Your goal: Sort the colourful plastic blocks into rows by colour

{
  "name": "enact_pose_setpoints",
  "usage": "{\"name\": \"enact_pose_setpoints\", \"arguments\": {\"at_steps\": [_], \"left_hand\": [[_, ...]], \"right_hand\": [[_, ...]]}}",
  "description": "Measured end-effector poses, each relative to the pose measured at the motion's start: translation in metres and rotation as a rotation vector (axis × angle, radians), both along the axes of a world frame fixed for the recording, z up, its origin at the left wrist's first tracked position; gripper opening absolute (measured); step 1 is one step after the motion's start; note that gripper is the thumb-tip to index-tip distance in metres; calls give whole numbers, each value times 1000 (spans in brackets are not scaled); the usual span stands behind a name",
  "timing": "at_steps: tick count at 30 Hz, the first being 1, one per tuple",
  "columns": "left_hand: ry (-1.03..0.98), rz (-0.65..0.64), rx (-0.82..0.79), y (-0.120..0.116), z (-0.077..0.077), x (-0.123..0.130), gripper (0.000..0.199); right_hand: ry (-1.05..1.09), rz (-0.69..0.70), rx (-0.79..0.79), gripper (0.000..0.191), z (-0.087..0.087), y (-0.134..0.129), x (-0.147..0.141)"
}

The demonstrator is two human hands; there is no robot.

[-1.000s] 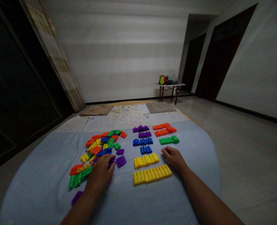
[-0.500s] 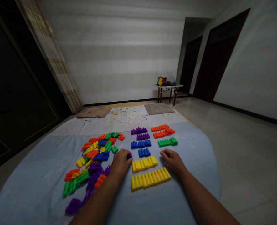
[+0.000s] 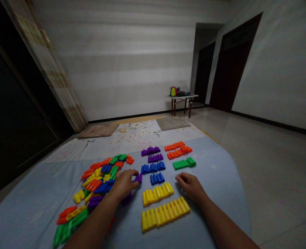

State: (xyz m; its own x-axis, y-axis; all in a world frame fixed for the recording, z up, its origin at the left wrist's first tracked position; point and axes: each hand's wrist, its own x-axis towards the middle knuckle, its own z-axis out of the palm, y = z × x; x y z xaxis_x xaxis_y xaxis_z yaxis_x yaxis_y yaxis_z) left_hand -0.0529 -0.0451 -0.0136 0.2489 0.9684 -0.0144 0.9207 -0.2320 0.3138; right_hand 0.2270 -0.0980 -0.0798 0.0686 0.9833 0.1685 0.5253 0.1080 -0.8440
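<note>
My left hand (image 3: 125, 183) is at the right edge of a mixed heap of coloured tubes (image 3: 93, 185), its fingers closed round a purple piece (image 3: 139, 178). My right hand (image 3: 190, 185) rests on the cloth with curled fingers, right of the yellow rows; whether it holds something small is hidden. Between the hands lie two rows of yellow tubes (image 3: 165, 213) and a short blue row (image 3: 157, 178). Farther back are a longer blue row (image 3: 153, 167), purple rows (image 3: 155, 158), orange rows (image 3: 175, 146) and a green row (image 3: 184, 163).
A light blue cloth (image 3: 215, 166) covers the near table, with a floral cloth (image 3: 139, 133) beyond. A brown board (image 3: 98, 130) and a grey board (image 3: 173, 123) lie at the far edge. A small side table (image 3: 194, 95) by the wall holds a colourful bag (image 3: 174, 91).
My left hand has shifted slightly left, and the purple piece shows more clearly at its fingertips. The view has shifted a little. My right hand stays beside the yellow rows.
</note>
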Motion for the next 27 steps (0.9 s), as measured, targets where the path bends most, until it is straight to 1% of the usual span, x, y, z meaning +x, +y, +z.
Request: {"name": "enact_pose_setpoints", "arguments": {"at_steps": [3,6,10,13,16,19,24,27], "left_hand": [[-3,54,67,23,7,2,39],[-9,93,96,51,7,8,38],[-13,125,67,85,-4,23,39],[-16,116,25,102,-13,34,39],[-17,88,-10,110,-19,42,35],[-25,64,-40,114,-23,44,33],[-75,74,-61,117,-26,38,40],[-115,85,-40,113,-25,33,37]], "right_hand": [[14,-6,-10,33,-1,2,-1],[23,-9,-12,33,0,3,-2],[28,-20,-6,32,0,3,-2],[31,-25,-12,32,-1,4,-2],[44,-33,-20,31,-2,5,-2],[53,-34,-24,30,-1,5,-2],[50,-36,-33,30,0,4,-2],[45,-25,-40,31,0,4,-2]]}}
